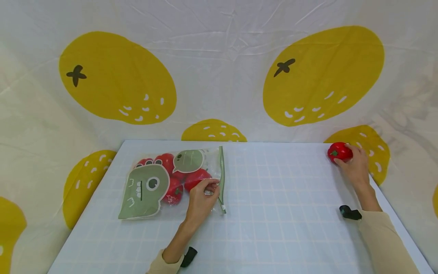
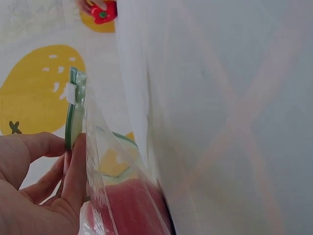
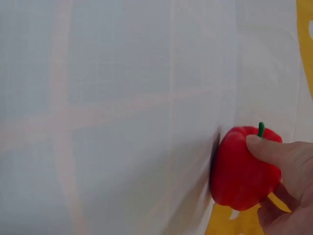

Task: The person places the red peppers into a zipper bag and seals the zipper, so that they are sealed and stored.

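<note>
A clear zip bag (image 1: 143, 201) with a green cartoon creature printed on it lies on the left of the table. Several red bell peppers (image 1: 173, 193) show through its plastic. My left hand (image 1: 202, 198) pinches the green zip edge (image 2: 70, 128) at the bag's right end, between thumb and fingers. A white slider (image 2: 71, 93) sits on that zip, beyond the fingertips. At the far right corner of the table, my right hand (image 1: 357, 165) grips another red bell pepper (image 3: 242, 171). Its green stem (image 3: 261, 129) points up beside the thumb in the right wrist view.
The table (image 1: 273, 213) has a pale blue checked cover. A white cloth (image 1: 219, 83) printed with yellow fruit hangs behind it and at both sides. Dark wrist devices (image 1: 350, 212) sit at both cuffs.
</note>
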Demonstrator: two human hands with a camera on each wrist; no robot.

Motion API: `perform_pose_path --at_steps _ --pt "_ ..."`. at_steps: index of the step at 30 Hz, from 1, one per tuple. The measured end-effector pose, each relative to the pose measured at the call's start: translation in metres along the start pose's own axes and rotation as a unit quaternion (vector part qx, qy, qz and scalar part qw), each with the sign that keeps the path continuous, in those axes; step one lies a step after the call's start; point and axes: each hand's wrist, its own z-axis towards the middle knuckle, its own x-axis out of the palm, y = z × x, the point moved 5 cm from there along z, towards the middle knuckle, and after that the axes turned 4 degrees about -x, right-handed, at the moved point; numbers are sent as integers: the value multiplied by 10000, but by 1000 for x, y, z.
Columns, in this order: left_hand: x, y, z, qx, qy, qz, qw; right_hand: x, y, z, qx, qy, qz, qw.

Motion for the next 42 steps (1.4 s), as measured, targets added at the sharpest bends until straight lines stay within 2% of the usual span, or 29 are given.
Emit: perform_pose_path --at_steps 9,20,27,36,42 --pt "0 -1 0 -54 19 -27 10000 -5 1 -4 104 -32 -49 9999" --pt "-1 -1 0 -174 69 -6 9998 -3 11 -9 -191 -204 107 9996" --pt "-1 0 2 -134 48 -5 9999 -7 26 -16 -294 -300 407 9983" --pt "-1 1 2 -161 37 -22 9999 0 44 -23 -48 -220 718 9972" --pt "-1 0 2 3 9 -55 10000 8 58 -31 123 -74 995 9949"
